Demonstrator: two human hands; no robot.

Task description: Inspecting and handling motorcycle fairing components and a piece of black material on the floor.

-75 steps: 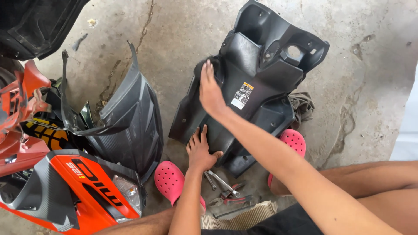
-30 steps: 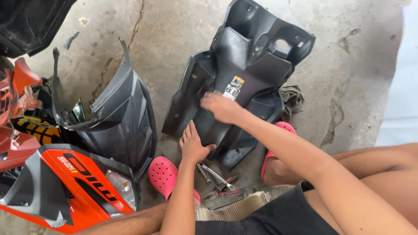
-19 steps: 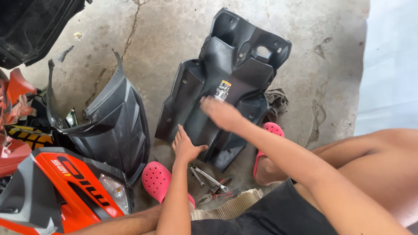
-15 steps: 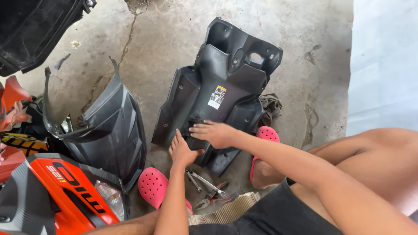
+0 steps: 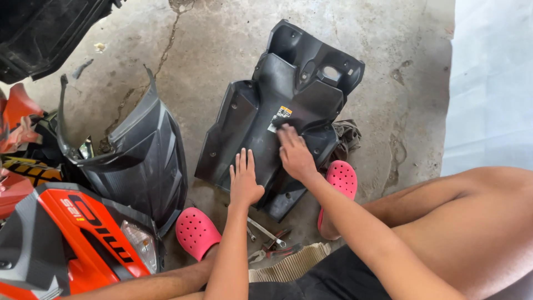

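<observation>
Nearest the camera, a strip of ribbed tan cardboard [image 5: 288, 266] lies on the floor between the person's legs, and just beyond it a few metal hand tools [image 5: 266, 239] — a wrench and pliers among them — rest on the grey concrete floor [image 5: 222, 61]. Two pink perforated clogs sit on the feet, the left clog [image 5: 195, 232] near the tools and the right clog [image 5: 340, 182] beside the panel's lower right edge.

The left hand [image 5: 245, 180] lies flat, fingers straight and together, pressing on the lower part of a large black moulded plastic scooter panel [image 5: 261, 111] that lies on the concrete in front of the person. The right hand [image 5: 294, 153] rests palm down on the panel's middle, fingers loosely spread, gripping nothing; its fingertips touch a small rectangular sticker [image 5: 279, 117] — white with a yellow band along the top. The hands are close but not touching.

Left of the panel sits a dark grey ribbed front cowl [image 5: 141, 161], and nearer, an orange and grey fairing with a headlight [image 5: 78, 239]. A crumpled grey rag [image 5: 348, 136] peeks from behind the panel's right side.
</observation>
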